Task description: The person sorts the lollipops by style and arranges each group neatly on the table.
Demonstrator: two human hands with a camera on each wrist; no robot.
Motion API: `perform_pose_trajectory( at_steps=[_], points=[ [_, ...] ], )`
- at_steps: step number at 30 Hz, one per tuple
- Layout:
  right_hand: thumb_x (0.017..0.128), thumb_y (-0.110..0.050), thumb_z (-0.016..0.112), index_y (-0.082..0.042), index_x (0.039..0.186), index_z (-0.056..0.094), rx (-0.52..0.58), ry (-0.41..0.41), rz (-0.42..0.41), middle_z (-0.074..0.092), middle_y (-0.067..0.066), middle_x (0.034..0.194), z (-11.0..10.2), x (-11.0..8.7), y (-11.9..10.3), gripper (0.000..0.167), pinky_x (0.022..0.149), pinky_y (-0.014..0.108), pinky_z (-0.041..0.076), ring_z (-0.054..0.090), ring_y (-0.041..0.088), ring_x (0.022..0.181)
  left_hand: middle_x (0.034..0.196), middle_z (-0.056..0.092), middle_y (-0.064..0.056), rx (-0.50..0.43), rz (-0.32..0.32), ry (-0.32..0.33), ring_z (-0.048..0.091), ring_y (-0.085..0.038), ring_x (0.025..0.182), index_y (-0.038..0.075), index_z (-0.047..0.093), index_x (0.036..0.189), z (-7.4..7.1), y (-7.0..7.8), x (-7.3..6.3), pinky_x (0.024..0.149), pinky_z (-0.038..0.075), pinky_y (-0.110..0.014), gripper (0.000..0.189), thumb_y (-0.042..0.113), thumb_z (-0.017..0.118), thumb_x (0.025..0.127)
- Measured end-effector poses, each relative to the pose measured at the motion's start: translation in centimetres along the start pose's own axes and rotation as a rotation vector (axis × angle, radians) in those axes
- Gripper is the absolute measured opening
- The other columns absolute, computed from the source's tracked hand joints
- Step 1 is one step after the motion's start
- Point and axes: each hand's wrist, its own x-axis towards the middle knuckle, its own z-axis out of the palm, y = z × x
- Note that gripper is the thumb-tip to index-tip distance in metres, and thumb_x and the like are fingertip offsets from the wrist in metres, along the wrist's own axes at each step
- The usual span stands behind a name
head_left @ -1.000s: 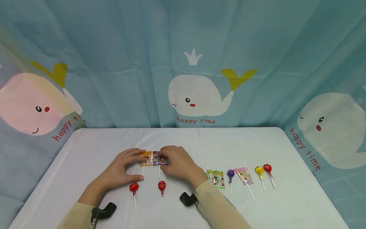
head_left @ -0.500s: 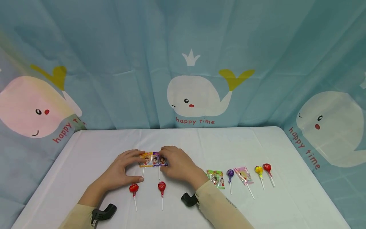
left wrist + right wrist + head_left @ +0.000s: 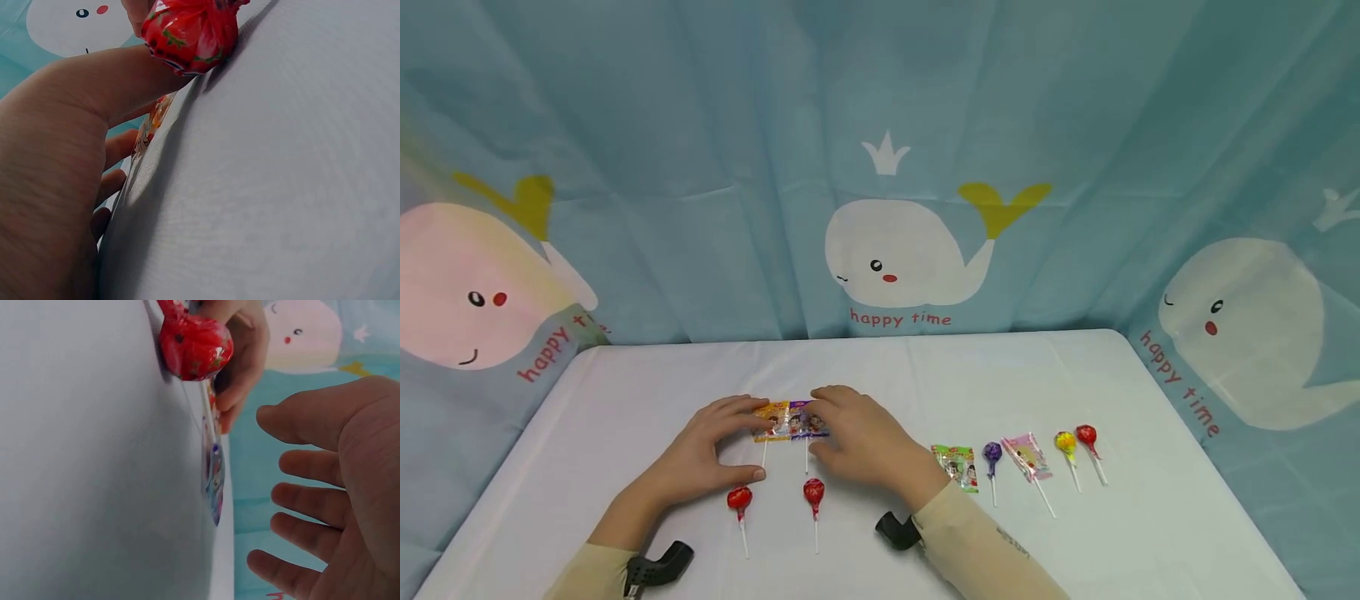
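Note:
Two flat-wrapped lollipops lie side by side: an orange-wrapped lollipop [image 3: 779,412] on the left and a purple-wrapped lollipop [image 3: 798,422] on the right. My left hand [image 3: 688,461] has its fingers extended over the orange wrapper's left edge, thumb spread below. Beside the purple wrapper is my right hand [image 3: 872,443], overlapping its right end in the head view. The right wrist view shows that hand's fingers [image 3: 309,503] spread and apart from the purple wrapper [image 3: 215,481]. Nearer the body lie two round red lollipops, a left one [image 3: 740,499] and a right one [image 3: 813,492].
Along the right side lie a green-wrapped candy [image 3: 957,467], a purple round lollipop [image 3: 992,453], a pink-wrapped lollipop [image 3: 1028,458], a yellow lollipop [image 3: 1065,444] and another red lollipop [image 3: 1086,436]. A whale-print curtain [image 3: 737,250] stands behind the white table [image 3: 880,367].
The right hand's fingers have come off the purple wrapper and lifted slightly, uncovering more of it. The left hand stays at the orange wrapper. The head view has shifted slightly.

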Motion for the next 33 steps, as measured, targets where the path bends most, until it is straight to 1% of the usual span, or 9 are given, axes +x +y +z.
perform_pose_trajectory(
  at_steps=[6, 11, 14, 21, 24, 33],
  points=[
    [0.101, -0.028, 0.073, -0.011, 0.147, 0.066, -0.020, 0.016, -0.051, 0.064, 0.006, 0.151, -0.1, 0.1, -0.5, 0.049, 0.119, 0.038, 0.048, 0.056, 0.021, 0.144, 0.156, 0.060, 0.000, -0.005, -0.004, 0.002, 0.043, -0.038, 0.150, 0.034, 0.077, 0.133, 0.0, -0.2, -0.2, 0.114, 0.031, -0.078, 0.062, 0.045, 0.100, 0.077],
    [0.102, -0.027, 0.072, -0.010, 0.150, 0.064, -0.038, 0.003, -0.059, 0.063, 0.005, 0.152, 0.0, -0.3, -0.6, 0.051, 0.121, 0.037, 0.045, 0.056, 0.021, 0.145, 0.157, 0.060, -0.001, -0.008, -0.009, -0.005, 0.043, -0.039, 0.149, 0.034, 0.077, 0.133, -0.1, -0.1, -0.3, 0.114, 0.031, -0.078, 0.062, 0.046, 0.100, 0.077],
    [0.102, -0.029, 0.071, -0.011, 0.151, 0.064, -0.059, -0.001, -0.063, 0.063, 0.004, 0.152, -0.1, -0.7, -0.4, 0.052, 0.122, 0.037, 0.044, 0.055, 0.020, 0.145, 0.158, 0.059, -0.001, -0.005, -0.015, -0.011, 0.043, -0.039, 0.150, 0.034, 0.076, 0.134, -0.1, 0.0, -0.2, 0.114, 0.031, -0.078, 0.062, 0.047, 0.099, 0.077],
    [0.104, -0.033, 0.072, -0.012, 0.153, 0.062, -0.021, -0.014, -0.023, 0.061, 0.003, 0.155, -0.5, -1.9, 0.3, 0.054, 0.125, 0.037, 0.040, 0.053, 0.020, 0.147, 0.159, 0.058, 0.000, 0.014, -0.042, -0.033, 0.042, -0.039, 0.151, 0.037, 0.076, 0.135, 0.1, 0.1, 0.1, 0.116, 0.029, -0.081, 0.063, 0.051, 0.098, 0.078],
    [0.105, -0.034, 0.073, -0.012, 0.154, 0.062, -0.019, -0.015, -0.015, 0.061, 0.003, 0.155, -0.6, -2.2, 0.5, 0.055, 0.125, 0.038, 0.040, 0.053, 0.021, 0.147, 0.159, 0.058, 0.000, 0.022, -0.049, -0.030, 0.042, -0.039, 0.151, 0.037, 0.076, 0.134, 0.2, 0.1, 0.1, 0.116, 0.029, -0.081, 0.063, 0.051, 0.098, 0.077],
    [0.104, -0.032, 0.074, -0.010, 0.155, 0.060, -0.045, -0.012, -0.060, 0.061, 0.006, 0.154, -1.1, -2.6, 0.6, 0.057, 0.125, 0.036, 0.040, 0.054, 0.022, 0.146, 0.158, 0.059, 0.001, 0.023, -0.046, -0.017, 0.043, -0.039, 0.151, 0.037, 0.076, 0.134, 0.2, 0.1, -0.1, 0.116, 0.029, -0.080, 0.062, 0.051, 0.098, 0.077]
  ],
)
